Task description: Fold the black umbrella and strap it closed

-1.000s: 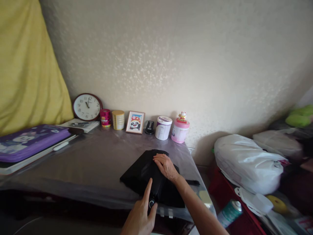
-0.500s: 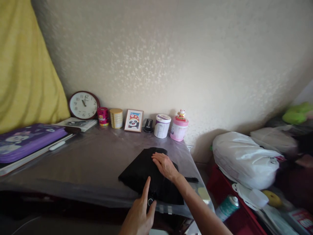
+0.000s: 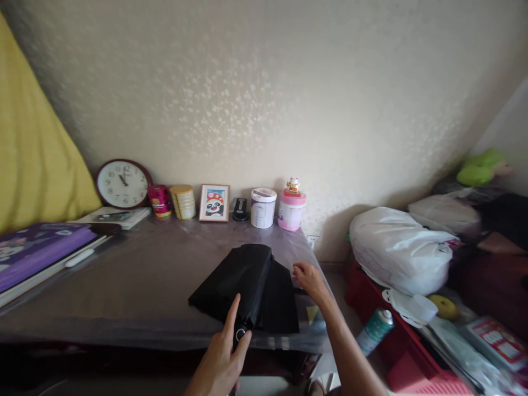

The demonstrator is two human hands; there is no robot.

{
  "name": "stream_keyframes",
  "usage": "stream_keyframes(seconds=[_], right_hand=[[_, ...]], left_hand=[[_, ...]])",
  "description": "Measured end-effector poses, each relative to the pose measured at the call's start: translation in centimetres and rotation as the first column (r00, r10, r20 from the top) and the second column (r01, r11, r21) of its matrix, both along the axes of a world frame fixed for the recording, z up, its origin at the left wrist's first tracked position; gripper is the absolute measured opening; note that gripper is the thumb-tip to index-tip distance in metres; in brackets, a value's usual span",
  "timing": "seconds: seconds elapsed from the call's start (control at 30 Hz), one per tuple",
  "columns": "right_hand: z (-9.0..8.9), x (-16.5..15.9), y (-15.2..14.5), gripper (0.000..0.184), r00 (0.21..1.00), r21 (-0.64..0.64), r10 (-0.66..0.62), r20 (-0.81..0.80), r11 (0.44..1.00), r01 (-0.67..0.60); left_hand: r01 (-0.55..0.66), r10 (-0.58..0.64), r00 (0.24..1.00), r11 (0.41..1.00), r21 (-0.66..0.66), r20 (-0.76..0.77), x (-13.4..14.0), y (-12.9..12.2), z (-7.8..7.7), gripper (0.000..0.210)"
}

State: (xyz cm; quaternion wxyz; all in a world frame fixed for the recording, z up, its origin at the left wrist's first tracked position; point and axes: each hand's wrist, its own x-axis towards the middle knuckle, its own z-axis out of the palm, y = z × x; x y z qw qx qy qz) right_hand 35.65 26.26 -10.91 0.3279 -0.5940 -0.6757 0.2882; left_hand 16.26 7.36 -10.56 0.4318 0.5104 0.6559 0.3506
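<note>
A black folding umbrella (image 3: 247, 280), its canopy folded in loose flaps, lies on the table near the front edge. My left hand (image 3: 225, 349) is closed around its handle (image 3: 240, 332) at the near end, with the index finger stretched along the canopy. Just right of the flaps, my right hand (image 3: 309, 280) has its fingers curled in; whether anything is between them is hidden. A dark strip shows beneath that hand, by the table's right edge.
Along the wall stand a clock (image 3: 124, 184), a picture frame (image 3: 214, 203), a white tub (image 3: 263, 209) and a pink tub (image 3: 291, 212). A purple case (image 3: 45, 250) lies at left. Right of the table are a red bin (image 3: 406, 344), a spray can (image 3: 375, 331) and a white bag (image 3: 402, 250).
My right hand has lifted off the top of the canopy and moved right, past its edge, with fingers curling. My left hand keeps the handle. The view has shifted slightly right.
</note>
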Motion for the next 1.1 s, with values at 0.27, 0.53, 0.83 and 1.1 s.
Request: stream_keyframes(seconds=[0.27,0.53,0.83,1.1], right_hand=[[-0.5,-0.2,-0.8,0.018,0.992,-0.127,0.002,-0.129,0.992,-0.019],[-0.2,-0.4,-1.3,0.019,0.975,-0.206,-0.032,-0.22,0.978,-0.015],[0.2,-0.2,-1.2,0.018,0.981,-0.252,-0.023,-0.192,0.967,-0.027],[-0.4,-0.2,-0.4,0.028,0.988,-0.271,-0.027,-0.154,0.963,-0.016]], left_hand=[[-0.001,0.001,0.998,1.0,-0.002,0.057,0.0,-0.1,0.4,0.067],[0.002,-0.001,0.997,1.0,-0.007,0.081,0.1,-0.2,0.3,0.07],[0.017,-0.018,0.987,1.0,0.01,0.157,-0.2,-0.1,0.5,0.069],[-0.012,-0.002,0.98,0.997,0.072,0.197,-0.5,0.0,-1.1,0.067]])
